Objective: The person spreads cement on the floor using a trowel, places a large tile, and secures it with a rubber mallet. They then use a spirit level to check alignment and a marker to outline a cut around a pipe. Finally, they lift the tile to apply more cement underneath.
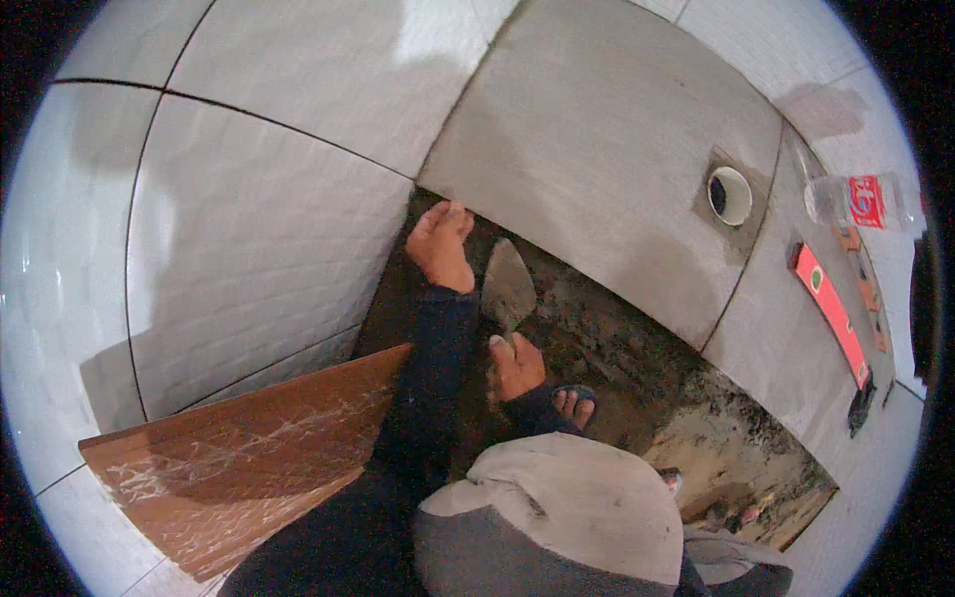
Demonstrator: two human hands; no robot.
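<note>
My left hand (441, 244) is at the near left corner of a large grey floor tile (587, 129), beside the white tiled wall. Its fingers are curled together, with the tips at the tile's edge; whatever they may pinch is hidden. My right hand (515, 366) is closed round the handle end of a trowel (509, 287), whose pointed, mortar-grey blade lies over the dark, damp bed (607, 343) and points away from me toward the tile edge. The handle itself is mostly covered by my fingers.
A reddish-brown tile (249, 463) stands tilted at the left. A white drain pipe (730, 195) opens through the grey flooring. To the right lie a red spirit level (832, 313) and a clear plastic bottle (858, 202). My sandalled toes (574, 407) are close to my right hand.
</note>
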